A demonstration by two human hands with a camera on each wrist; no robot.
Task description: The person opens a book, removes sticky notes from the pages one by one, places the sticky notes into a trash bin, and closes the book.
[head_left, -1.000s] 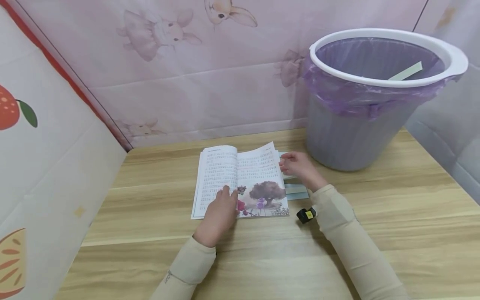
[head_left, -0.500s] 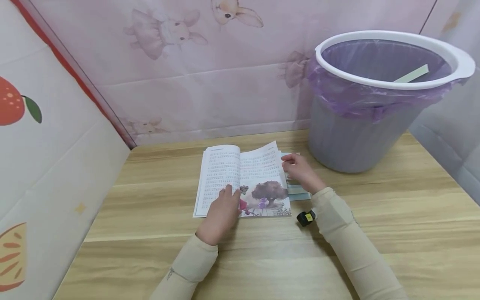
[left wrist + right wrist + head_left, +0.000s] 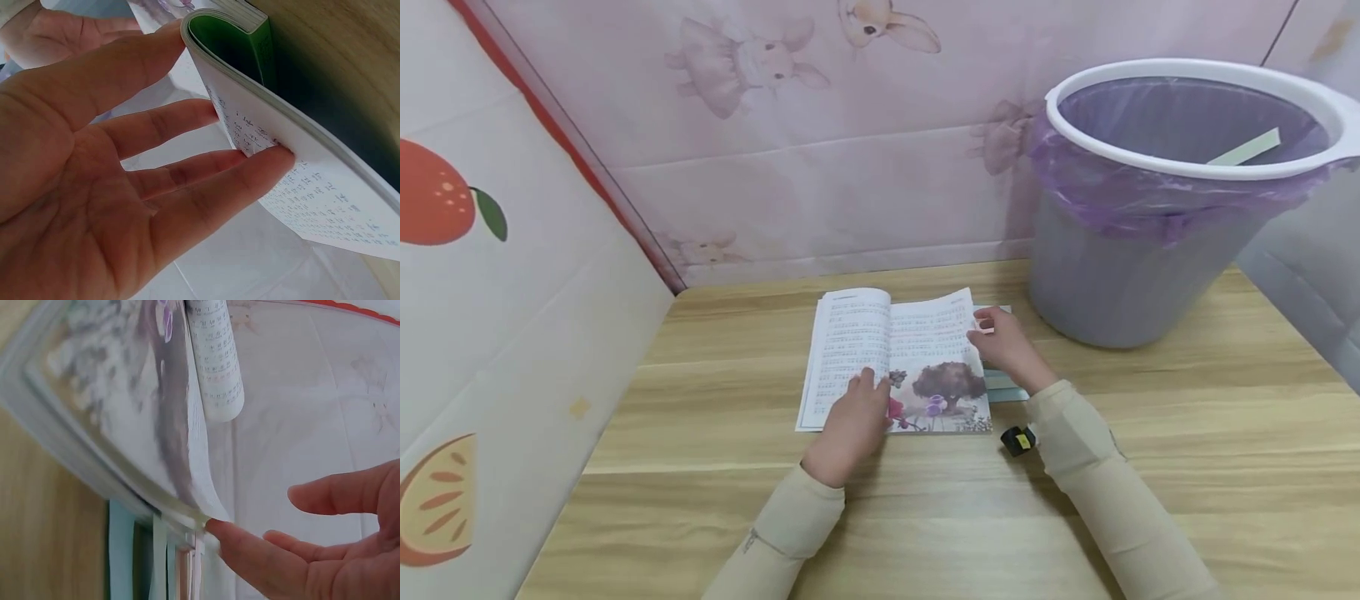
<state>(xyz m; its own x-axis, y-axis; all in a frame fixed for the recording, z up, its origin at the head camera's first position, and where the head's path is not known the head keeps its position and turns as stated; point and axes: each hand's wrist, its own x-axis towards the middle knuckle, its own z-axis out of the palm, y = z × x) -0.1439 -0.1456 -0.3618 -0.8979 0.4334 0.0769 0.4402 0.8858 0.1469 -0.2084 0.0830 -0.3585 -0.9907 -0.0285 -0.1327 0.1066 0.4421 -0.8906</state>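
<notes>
An open book with printed text and a tree picture lies on the table. My left hand rests its fingers low on the left page, beside the fold. In the left wrist view those fingers are extended against the page, the thumb at the curved pages. At the book's right edge is my right hand. Its index fingertip touches the page edge in the right wrist view, with the thumb held apart. The right page's upper corner lifts slightly. Pale blue-green strips stick out from the book's right side.
A grey bin with a purple liner stands at the back right, a pale strip inside it. By the right sleeve lies a small black object with a yellow label. A rabbit-print wall covering backs the table.
The whole head view has shifted, so the scene sits farther right. The right hand stays at the page edge with small finger movements; the left hand keeps its place on the book.
</notes>
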